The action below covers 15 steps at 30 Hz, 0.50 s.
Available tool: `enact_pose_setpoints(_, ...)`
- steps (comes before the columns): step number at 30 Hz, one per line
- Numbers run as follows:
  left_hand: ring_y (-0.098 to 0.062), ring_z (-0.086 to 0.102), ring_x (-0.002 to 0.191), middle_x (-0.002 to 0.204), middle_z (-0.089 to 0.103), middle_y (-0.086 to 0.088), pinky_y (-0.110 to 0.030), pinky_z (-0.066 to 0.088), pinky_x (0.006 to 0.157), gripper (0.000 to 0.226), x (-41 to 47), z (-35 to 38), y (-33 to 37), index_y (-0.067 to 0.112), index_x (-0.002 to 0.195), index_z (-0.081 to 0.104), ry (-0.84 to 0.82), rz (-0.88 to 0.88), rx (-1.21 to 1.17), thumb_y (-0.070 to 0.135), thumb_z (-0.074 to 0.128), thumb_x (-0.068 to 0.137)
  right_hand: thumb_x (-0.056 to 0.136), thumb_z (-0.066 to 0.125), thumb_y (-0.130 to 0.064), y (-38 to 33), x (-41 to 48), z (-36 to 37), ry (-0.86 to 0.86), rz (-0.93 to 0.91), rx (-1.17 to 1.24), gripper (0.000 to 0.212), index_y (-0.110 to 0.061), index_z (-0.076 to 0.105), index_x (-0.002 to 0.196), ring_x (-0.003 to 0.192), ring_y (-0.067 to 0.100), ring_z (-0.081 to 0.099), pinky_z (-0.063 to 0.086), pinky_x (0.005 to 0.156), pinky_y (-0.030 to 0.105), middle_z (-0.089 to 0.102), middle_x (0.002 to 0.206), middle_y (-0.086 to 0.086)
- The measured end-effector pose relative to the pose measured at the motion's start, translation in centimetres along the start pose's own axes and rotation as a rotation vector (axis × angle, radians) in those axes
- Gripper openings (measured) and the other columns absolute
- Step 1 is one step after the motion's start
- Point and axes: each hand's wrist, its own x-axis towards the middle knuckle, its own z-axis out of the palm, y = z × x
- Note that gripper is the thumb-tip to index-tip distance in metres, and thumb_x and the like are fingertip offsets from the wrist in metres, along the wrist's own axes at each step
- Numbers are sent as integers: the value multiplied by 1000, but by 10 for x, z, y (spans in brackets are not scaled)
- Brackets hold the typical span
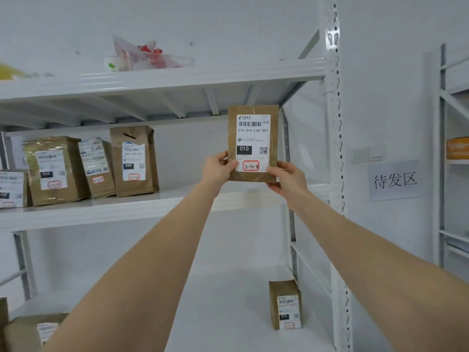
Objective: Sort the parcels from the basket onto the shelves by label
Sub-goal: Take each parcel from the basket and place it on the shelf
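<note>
Right of the shelved parcels (54, 168), the parcel (253, 146) is being held upright, label (252, 130) outward, pinched by left grip (218, 170) and right grip (288, 177).

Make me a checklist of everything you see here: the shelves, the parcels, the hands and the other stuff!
Surface: white middle shelf, bare at its right end; lower shelf below it.
Job's things: held parcel, upright, label towards the camera, printed 010, handwritten 3-2-8 in a red box. Four brown parcels stand at the middle shelf's left. A small parcel stands on the lower shelf; a partly seen parcel sits at bottom left. Basket not in view.
Clutter: plastic bag with red contents and a white cup on the top shelf.
Hands: left hand and right hand pinch the held parcel's lower corners.
Cables: nothing seen.
Surroundings: paper sign, wall switches, second rack at right.
</note>
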Motion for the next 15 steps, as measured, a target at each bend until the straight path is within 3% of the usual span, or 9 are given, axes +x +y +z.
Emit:
enact_pose_setpoints(5, -19, 60, 95, 114, 66, -6, -35, 52, 89, 37, 14, 35, -3, 11, 131, 54, 55, -18, 19, 7, 54, 94, 86, 65, -6, 3, 37, -24, -37, -12, -93, 31, -9, 60, 117, 91, 17, 62, 55, 83, 32, 65, 104, 6)
enact_pose_setpoints(8, -24, 63, 95, 111, 68, -9, -46, 52, 92, 34, 21, 35, -11, 12, 124, 59, 90, -18, 56, 4, 54, 92, 84, 65, -9, 14, 52, -20, -54, -54, -189, 31, -11, 65, 116, 77, 14, 58, 49, 76, 29, 67, 97, 2)
enact_pose_setpoints(12, -31, 65, 98, 99, 70, -7, -50, 53, 88, 29, 38, 17, -28, 20, 109, 65, 146, -39, 154, 5, 54, 87, 83, 66, -20, 34, 65, -3, -52, -135, -399, 28, -21, 69, 111, 93, 12, 64, 48, 86, 27, 70, 99, -5)
enact_pose_setpoints(15, -27, 63, 93, 97, 69, -6, -47, 53, 90, 29, 46, 1, -38, 18, 111, 65, 164, -40, 202, 5, 53, 88, 83, 65, -22, 50, 71, 15, -58, -147, -501, 27, -25, 69, 109, 96, 18, 66, 51, 91, 37, 72, 100, -3)
